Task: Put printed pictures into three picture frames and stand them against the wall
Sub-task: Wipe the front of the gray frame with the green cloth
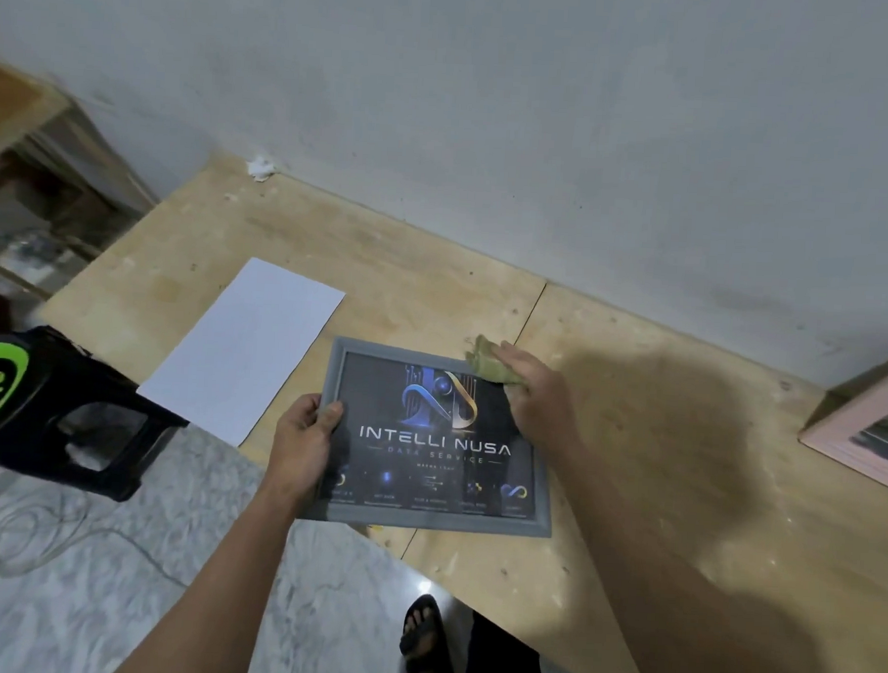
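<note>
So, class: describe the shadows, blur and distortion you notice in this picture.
Head view: a broad soft shadow falls on the pale plywood table right of the grey picture frame; the wide-angle lens bows the wall line; the wooden shelf at left is blurred; the frame's lettering stays legible.

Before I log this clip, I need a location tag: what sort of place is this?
Probably a home workroom or storeroom: a bare plywood bench against a plain wall, a plastic stool on marble-look floor, and wooden shelving.

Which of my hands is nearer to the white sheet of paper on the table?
Left. Your left hand grips the gray frame's left edge, just right of the white sheet. Your right hand presses a green cloth on the frame's upper right, farther away.
</note>
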Available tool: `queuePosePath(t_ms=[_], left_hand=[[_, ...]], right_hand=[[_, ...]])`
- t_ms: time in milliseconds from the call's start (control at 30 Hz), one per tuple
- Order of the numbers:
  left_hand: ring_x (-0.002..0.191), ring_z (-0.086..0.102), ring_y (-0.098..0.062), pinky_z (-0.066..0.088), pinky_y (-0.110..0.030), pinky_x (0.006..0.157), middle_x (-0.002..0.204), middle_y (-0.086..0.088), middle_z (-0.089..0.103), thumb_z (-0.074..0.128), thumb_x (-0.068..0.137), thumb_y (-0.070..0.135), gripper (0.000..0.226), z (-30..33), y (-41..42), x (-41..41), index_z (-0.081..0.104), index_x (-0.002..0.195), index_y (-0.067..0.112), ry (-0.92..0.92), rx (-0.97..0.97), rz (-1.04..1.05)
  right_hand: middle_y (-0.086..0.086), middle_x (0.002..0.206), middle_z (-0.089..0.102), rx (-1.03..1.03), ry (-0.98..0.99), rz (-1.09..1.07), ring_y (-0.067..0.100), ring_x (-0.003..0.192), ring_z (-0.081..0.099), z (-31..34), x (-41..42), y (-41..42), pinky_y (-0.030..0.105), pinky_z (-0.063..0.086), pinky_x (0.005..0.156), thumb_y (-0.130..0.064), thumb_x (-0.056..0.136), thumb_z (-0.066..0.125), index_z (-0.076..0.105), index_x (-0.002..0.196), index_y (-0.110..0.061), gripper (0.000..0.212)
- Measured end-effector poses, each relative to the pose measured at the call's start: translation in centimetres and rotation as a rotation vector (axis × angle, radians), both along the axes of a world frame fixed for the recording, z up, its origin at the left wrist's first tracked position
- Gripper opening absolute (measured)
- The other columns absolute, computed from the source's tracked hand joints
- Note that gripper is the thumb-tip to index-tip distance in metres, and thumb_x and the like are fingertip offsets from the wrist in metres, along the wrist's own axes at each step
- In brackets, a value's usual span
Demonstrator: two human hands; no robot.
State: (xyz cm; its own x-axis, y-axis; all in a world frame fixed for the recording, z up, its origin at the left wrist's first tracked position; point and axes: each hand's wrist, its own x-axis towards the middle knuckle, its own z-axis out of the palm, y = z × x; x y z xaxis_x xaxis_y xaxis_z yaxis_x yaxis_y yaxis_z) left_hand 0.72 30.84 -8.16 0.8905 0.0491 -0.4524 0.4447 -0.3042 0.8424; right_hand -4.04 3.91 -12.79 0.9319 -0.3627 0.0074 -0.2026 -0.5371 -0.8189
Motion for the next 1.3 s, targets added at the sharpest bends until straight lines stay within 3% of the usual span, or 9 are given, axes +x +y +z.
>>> queuePosePath(t_ms=[133, 367, 467, 633, 767, 867, 1033, 1133, 1300], left_hand=[[0.034, 0.046, -0.017, 0.036, -0.022, 0.036, 0.068, -0.013, 0.055, 0.053, 0.102, 0.019, 0.015, -0.6, -0.4, 0.1, 0.052, 0.09, 0.009, -0.035, -0.005, 0.005], [0.037, 0.043, -0.021, 0.04, -0.03, 0.044, 0.07, -0.018, 0.054, 0.057, 0.1, 0.019, 0.018, -1.9, 0.2, 0.3, 0.054, 0.087, 0.006, -0.02, -0.051, 0.077], [0.034, 0.044, -0.019, 0.039, -0.03, 0.045, 0.067, -0.017, 0.055, 0.056, 0.1, 0.02, 0.019, -2.1, 0.3, 0.2, 0.053, 0.09, 0.005, -0.01, -0.049, 0.079], [0.04, 0.046, -0.022, 0.038, -0.029, 0.043, 0.07, -0.019, 0.056, 0.054, 0.101, 0.022, 0.021, -2.3, 0.4, 0.1, 0.052, 0.096, 0.001, 0.01, -0.033, 0.047], [0.047, 0.05, -0.024, 0.045, -0.032, 0.045, 0.075, -0.019, 0.059, 0.055, 0.1, 0.021, 0.018, -2.6, 0.2, -0.4, 0.055, 0.094, 0.004, 0.005, -0.049, 0.04], [0.056, 0.054, -0.025, 0.048, -0.034, 0.054, 0.083, -0.018, 0.064, 0.055, 0.1, 0.019, 0.02, -2.7, -0.1, -0.8, 0.057, 0.1, 0.0, -0.009, -0.042, 0.054], [0.035, 0.042, -0.021, 0.037, -0.025, 0.039, 0.065, -0.016, 0.054, 0.056, 0.1, 0.02, 0.02, -3.1, -0.1, -1.1, 0.054, 0.096, 0.001, 0.017, -0.077, 0.095], [0.034, 0.04, -0.021, 0.036, -0.025, 0.04, 0.064, -0.018, 0.053, 0.056, 0.099, 0.023, 0.019, -3.2, 0.0, -1.1, 0.052, 0.095, 0.005, 0.036, -0.076, 0.091], [0.037, 0.043, -0.023, 0.038, -0.027, 0.04, 0.068, -0.019, 0.056, 0.054, 0.101, 0.025, 0.017, -3.1, 0.0, -0.8, 0.054, 0.093, 0.009, 0.018, -0.062, 0.047]], right_hand=[[0.006, 0.146, 0.045, -0.088, 0.002, 0.197, 0.018, 0.14, 0.034, -3.4, 0.4, 3.4, 0.028, 0.015, 0.119, 0.025, 0.075, 0.047, 0.056, 0.133, -0.01, 0.068], [-0.007, 0.142, 0.046, 0.073, 0.188, 0.442, -0.005, 0.137, 0.033, -3.5, -10.9, 4.8, 0.018, 0.021, 0.116, 0.017, 0.064, 0.037, 0.062, 0.127, -0.012, 0.074], [0.001, 0.11, 0.07, 0.265, 0.345, 0.413, 0.004, 0.098, 0.065, -0.8, -11.5, 3.4, 0.027, 0.049, 0.09, 0.014, 0.069, 0.039, 0.075, 0.108, -0.026, 0.067], [0.015, 0.061, 0.058, 0.622, 0.244, 0.095, 0.021, 0.05, 0.051, 3.0, -5.1, 1.1, 0.03, 0.041, 0.05, 0.022, 0.073, 0.038, 0.075, 0.104, -0.021, 0.064], [0.006, 0.115, 0.07, 0.145, 0.032, -0.021, 0.016, 0.094, 0.067, 1.0, 1.6, 2.4, 0.034, 0.054, 0.083, 0.012, 0.075, 0.045, 0.068, 0.122, -0.017, 0.06], [0.009, 0.143, 0.05, 0.01, 0.037, 0.102, 0.024, 0.137, 0.042, -1.2, 2.0, 5.7, 0.04, 0.028, 0.118, 0.022, 0.077, 0.045, 0.059, 0.129, -0.007, 0.061], [-0.005, 0.141, 0.046, -0.008, 0.071, 0.375, 0.003, 0.139, 0.032, -4.2, -5.8, 8.5, 0.024, 0.016, 0.12, 0.024, 0.07, 0.048, 0.063, 0.124, -0.01, 0.066], [-0.016, 0.133, 0.051, 0.208, 0.237, 0.508, -0.017, 0.129, 0.037, -2.5, -9.5, 7.4, 0.018, 0.023, 0.116, 0.023, 0.072, 0.049, 0.065, 0.122, -0.013, 0.063], [-0.002, 0.085, 0.074, 0.772, 0.377, 0.287, 0.01, 0.077, 0.067, 3.4, -7.7, 3.9, 0.028, 0.053, 0.072, 0.009, 0.078, 0.065, 0.078, 0.09, -0.026, 0.039]])
